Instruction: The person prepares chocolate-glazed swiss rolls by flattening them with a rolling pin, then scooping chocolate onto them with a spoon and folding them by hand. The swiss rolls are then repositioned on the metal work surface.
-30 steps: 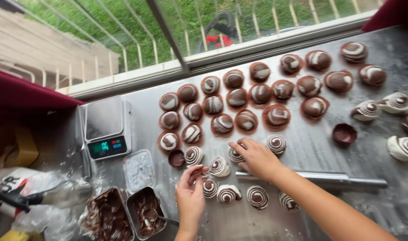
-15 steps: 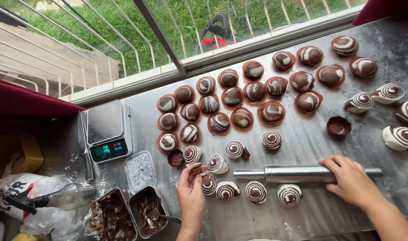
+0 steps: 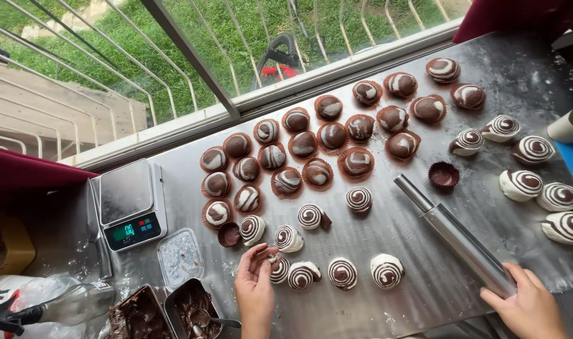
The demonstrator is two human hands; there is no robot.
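My left hand [image 3: 255,287] rests near the front edge of the steel table [image 3: 387,232], its fingertips pinching a swirled brown-and-white dough piece [image 3: 277,269]. More swirled dough pieces [image 3: 343,273] lie in a row to its right. My right hand [image 3: 530,306], at the lower right, grips the near end of a steel rolling pin [image 3: 452,236] that lies diagonally on the table. Many swirled pieces sit in brown paper cups [image 3: 318,172] further back.
A digital scale [image 3: 128,204] stands at the left with a small clear tub [image 3: 180,257] beside it. Two tins of dark filling [image 3: 164,312] with a spoon sit at the front left. An empty paper cup [image 3: 443,175] and larger swirled dough balls [image 3: 537,188] lie at the right. A window runs behind.
My right hand moved from the dough pieces to the right, took the rolling pin's end and swung it diagonal. My left hand stayed on the dough piece.
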